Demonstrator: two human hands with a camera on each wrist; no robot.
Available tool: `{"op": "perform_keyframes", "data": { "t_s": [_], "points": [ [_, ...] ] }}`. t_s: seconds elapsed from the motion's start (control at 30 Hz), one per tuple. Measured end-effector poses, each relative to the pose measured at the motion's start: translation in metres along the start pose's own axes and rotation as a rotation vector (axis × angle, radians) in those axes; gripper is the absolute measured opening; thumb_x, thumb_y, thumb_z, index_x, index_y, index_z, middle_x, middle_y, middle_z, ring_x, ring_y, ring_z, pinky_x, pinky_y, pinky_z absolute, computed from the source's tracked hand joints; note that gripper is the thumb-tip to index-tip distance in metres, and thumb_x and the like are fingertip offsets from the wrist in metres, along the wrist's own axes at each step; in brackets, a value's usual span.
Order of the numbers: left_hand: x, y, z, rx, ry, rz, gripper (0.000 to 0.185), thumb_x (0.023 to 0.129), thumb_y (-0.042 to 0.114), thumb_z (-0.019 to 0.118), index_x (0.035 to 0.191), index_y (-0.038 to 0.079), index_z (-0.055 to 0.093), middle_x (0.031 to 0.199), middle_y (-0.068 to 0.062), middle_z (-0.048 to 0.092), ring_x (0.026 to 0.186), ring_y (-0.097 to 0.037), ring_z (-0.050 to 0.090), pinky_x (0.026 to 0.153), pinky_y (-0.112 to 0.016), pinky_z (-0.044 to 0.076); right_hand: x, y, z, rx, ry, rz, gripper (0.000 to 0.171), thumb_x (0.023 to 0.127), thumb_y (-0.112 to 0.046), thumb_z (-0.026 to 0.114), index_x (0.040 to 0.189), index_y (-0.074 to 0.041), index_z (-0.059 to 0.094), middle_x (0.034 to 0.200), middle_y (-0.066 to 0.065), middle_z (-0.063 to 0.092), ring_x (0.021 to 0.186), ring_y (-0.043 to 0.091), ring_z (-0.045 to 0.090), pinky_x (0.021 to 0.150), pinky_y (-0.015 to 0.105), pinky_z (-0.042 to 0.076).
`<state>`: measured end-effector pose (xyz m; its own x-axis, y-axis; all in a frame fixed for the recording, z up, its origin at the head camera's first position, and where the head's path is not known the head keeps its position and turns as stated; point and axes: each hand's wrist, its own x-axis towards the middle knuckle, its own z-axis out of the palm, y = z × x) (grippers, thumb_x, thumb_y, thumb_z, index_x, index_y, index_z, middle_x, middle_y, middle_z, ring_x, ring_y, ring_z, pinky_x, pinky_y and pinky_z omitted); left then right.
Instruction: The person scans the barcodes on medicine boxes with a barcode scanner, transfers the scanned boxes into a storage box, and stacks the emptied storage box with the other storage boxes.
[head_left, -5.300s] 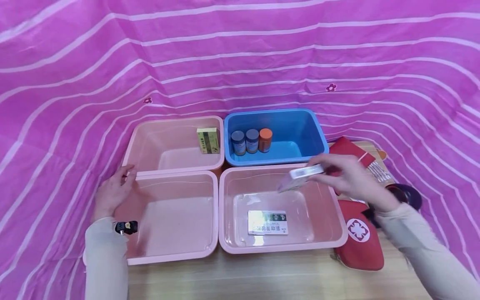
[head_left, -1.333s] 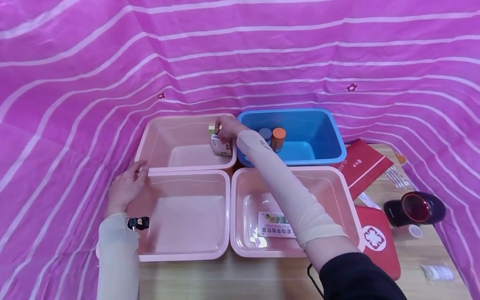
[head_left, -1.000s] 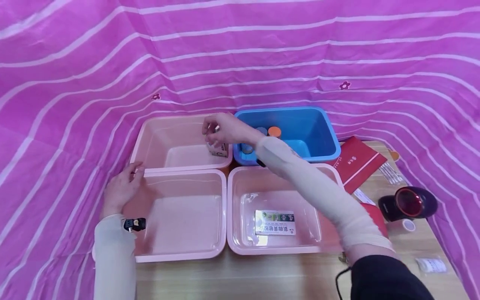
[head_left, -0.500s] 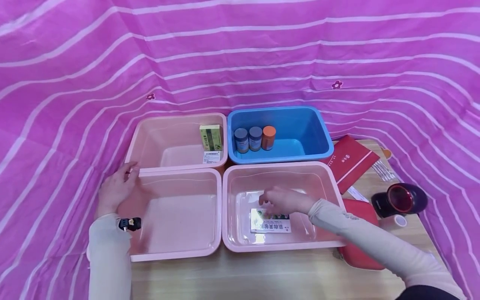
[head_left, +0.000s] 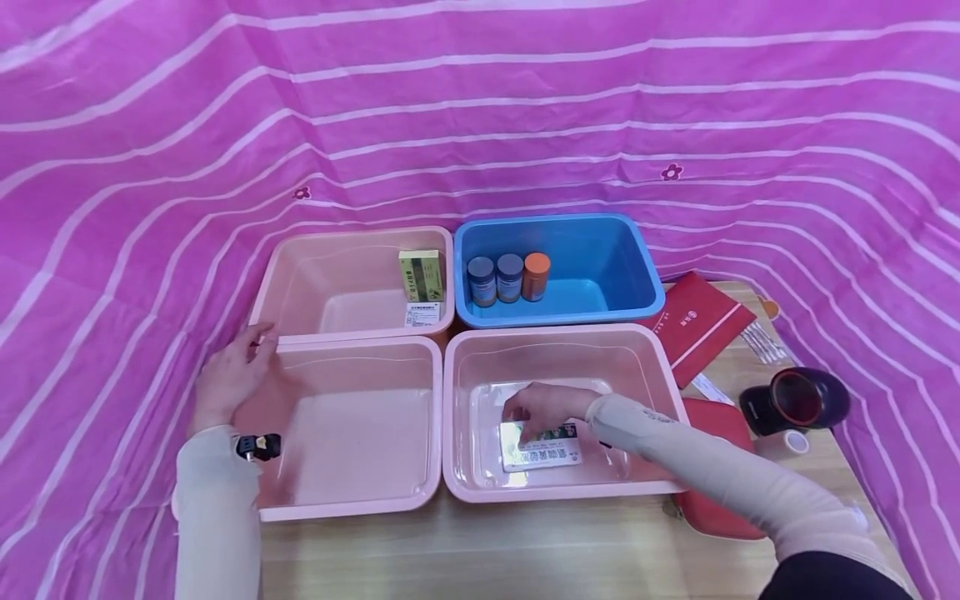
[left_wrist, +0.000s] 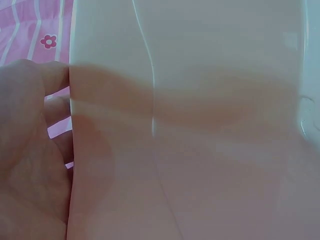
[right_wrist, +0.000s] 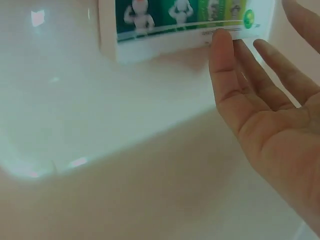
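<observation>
My right hand (head_left: 546,405) reaches down into the front right pink bin (head_left: 465,492), fingertips on the edge of a white-and-green medicine box (head_left: 543,454). In the right wrist view one finger (right_wrist: 222,65) meets the box (right_wrist: 185,42) while the thumb stands apart from it. My left hand (head_left: 231,375) rests at the left rim of the front left pink bin (head_left: 352,510); its fingertips (left_wrist: 60,75) meet the bin wall (left_wrist: 200,165) in the left wrist view. A yellow-green box (head_left: 422,277) and a smaller white box (head_left: 422,314) stand in the back left pink bin (head_left: 300,337).
The blue bin (head_left: 558,319) holds two grey-capped bottles (head_left: 482,289) and an orange one (head_left: 536,279). On the table (head_left: 450,558), at right, lie a red pouch (head_left: 720,517), a red folder (head_left: 697,329), swabs (head_left: 763,342) and a black device (head_left: 795,400).
My right hand carried the white box into the back left bin, let it go, then came down to the white-and-green box, which now sits slightly turned. The left hand stayed put.
</observation>
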<state>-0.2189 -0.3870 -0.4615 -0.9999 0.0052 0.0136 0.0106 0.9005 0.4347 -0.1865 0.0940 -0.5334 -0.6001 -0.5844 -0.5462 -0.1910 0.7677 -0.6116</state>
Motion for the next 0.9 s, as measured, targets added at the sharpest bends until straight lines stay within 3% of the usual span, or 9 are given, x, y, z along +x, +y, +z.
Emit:
{"op": "perform_keyframes", "data": {
  "t_s": [0.2, 0.33, 0.57, 0.7, 0.9],
  "points": [
    [0.000, 0.000, 0.000, 0.004, 0.000, -0.007, 0.057, 0.109, 0.045, 0.035, 0.151, 0.008, 0.048, 0.128, -0.032, 0.062, 0.114, -0.055, 0.058, 0.091, -0.069, 0.042, -0.002, 0.003, 0.004, 0.012, -0.103, 0.044, 0.046, 0.084, -0.025, 0.086, 0.126, -0.032, 0.070, 0.107, -0.009, 0.066, 0.100, 0.012, 0.059, 0.101, 0.041, 0.048],
    [0.000, 0.001, 0.000, 0.005, 0.012, -0.003, 0.057, 0.109, 0.046, 0.035, 0.150, 0.008, 0.048, 0.126, -0.032, 0.063, 0.113, -0.055, 0.059, 0.090, -0.069, 0.043, -0.003, 0.004, 0.004, 0.007, -0.126, 0.040, 0.039, 0.083, -0.024, 0.087, 0.117, -0.035, 0.073, 0.102, -0.010, 0.067, 0.098, 0.012, 0.060, 0.097, 0.038, 0.049],
    [0.001, 0.004, 0.000, -0.001, 0.003, -0.001, 0.059, 0.109, 0.047, 0.035, 0.150, 0.007, 0.048, 0.127, -0.033, 0.063, 0.115, -0.055, 0.058, 0.091, -0.069, 0.042, -0.009, 0.002, -0.003, -0.009, -0.123, -0.077, 0.022, 0.085, -0.015, 0.084, 0.100, -0.028, 0.077, 0.089, -0.009, 0.065, 0.088, 0.009, 0.060, 0.084, 0.028, 0.050],
    [0.001, 0.003, 0.001, -0.005, 0.008, 0.005, 0.058, 0.109, 0.046, 0.035, 0.150, 0.006, 0.048, 0.127, -0.034, 0.063, 0.116, -0.056, 0.058, 0.092, -0.069, 0.042, -0.024, -0.009, -0.022, -0.051, -0.048, -0.213, 0.019, 0.086, -0.012, 0.083, 0.102, -0.021, 0.076, 0.085, -0.007, 0.064, 0.082, 0.009, 0.061, 0.077, 0.026, 0.052],
    [0.001, 0.000, 0.001, 0.006, 0.018, -0.001, 0.058, 0.109, 0.047, 0.035, 0.150, 0.008, 0.049, 0.126, -0.033, 0.063, 0.114, -0.056, 0.058, 0.089, -0.069, 0.041, -0.064, -0.025, -0.051, -0.084, 0.175, -0.282, 0.031, 0.089, -0.021, 0.082, 0.117, -0.015, 0.070, 0.096, -0.005, 0.069, 0.082, 0.007, 0.064, 0.074, 0.023, 0.056]
  ]
}}
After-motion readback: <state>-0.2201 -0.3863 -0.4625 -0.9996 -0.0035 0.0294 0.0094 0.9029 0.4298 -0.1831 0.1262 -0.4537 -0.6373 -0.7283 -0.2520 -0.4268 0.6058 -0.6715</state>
